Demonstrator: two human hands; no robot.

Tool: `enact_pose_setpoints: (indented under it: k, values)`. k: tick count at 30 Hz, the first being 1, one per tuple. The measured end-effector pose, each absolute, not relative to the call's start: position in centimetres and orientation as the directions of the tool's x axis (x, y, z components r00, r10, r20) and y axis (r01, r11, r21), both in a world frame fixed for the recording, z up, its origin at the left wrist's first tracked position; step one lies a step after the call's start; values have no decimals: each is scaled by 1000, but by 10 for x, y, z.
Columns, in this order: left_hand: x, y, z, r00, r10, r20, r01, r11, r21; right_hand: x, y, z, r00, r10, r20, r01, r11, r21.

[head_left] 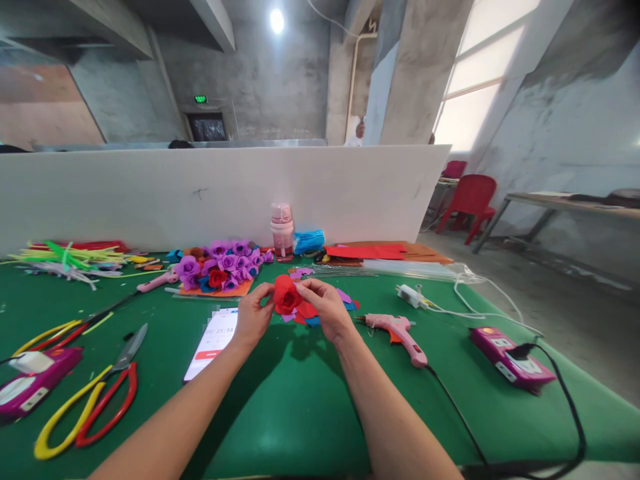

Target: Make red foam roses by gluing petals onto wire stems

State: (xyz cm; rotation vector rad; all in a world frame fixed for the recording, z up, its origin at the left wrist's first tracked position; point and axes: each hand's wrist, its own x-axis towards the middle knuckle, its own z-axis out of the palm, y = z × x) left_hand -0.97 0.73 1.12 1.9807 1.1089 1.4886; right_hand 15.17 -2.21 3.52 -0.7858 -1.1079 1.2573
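Between my two hands, above the middle of the green table, is a red paper flower (285, 295). Thumb and fingers of my left hand (253, 317) pinch its left side. My right hand (325, 308) grips its right edge in the same way. Behind and below the flower lie loose cut petals (306, 312) in red, blue and purple, partly hidden by my hands. A heap of finished paper flowers (227, 267), mostly purple, sits farther back on the left. A phone (213, 343) showing a timer lies beside my left wrist.
A pink glue gun (397, 331) with a trailing cord lies on the right, near a purple power strip (513, 360). Large scissors (107, 393) rest at the left. A pink bottle (282, 233) and red paper strips (367, 251) stand before a white partition (225, 193).
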Motion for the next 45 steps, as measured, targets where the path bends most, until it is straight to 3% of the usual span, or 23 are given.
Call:
enact_pose_setpoints:
  k: [4, 12, 18, 21, 24, 27, 29, 31, 33, 37, 40, 45]
  values:
    - [-9, 10, 6, 80, 814, 575, 304, -570, 764, 152, -20, 34, -31, 975, 220, -360, 195, -912]
    - [5, 17, -2, -83, 857, 509, 49, -506, 861, 152, -18, 32, -92, 983, 161, -365, 117, -924]
    - [12, 16, -3, -197, 902, 384, -99, -408, 908, 158, -12, 26, 50, 993, 107, -414, 118, -902]
    - [9, 15, -3, -189, 938, 291, -178, -324, 929, 156, -7, 18, 71, 993, 92, -337, 110, -935]
    - [-10, 20, 4, -311, 880, 359, -73, -399, 914, 149, -6, 11, 38, 992, 118, -227, 124, -966]
    - [-40, 29, 14, -560, 676, 478, 47, -550, 834, 143, -6, 7, 38, 991, 127, -173, 132, -976]
    - [-53, 33, 18, -628, 636, 448, 70, -528, 847, 141, -6, 6, 48, 989, 143, -145, 148, -978]
    - [-53, 32, 18, -576, 736, 354, -83, -484, 871, 140, -7, 5, 47, 985, 168, -114, 172, -978]
    - [-40, 26, 15, -317, 926, 207, -307, -307, 901, 139, -7, 5, 42, 979, 197, -79, 200, -977]
    - [-8, 7, 10, 67, 998, 18, -413, 11, 911, 135, -10, 7, 3, 972, 234, -68, 234, -970]
    - [2, -1, 9, 129, 991, 36, -417, 21, 909, 131, -12, 8, -74, 976, 205, -159, 191, -969]
    - [1, 0, 5, 75, 989, 128, -386, -90, 918, 128, -16, 12, -93, 977, 191, -238, 165, -957]
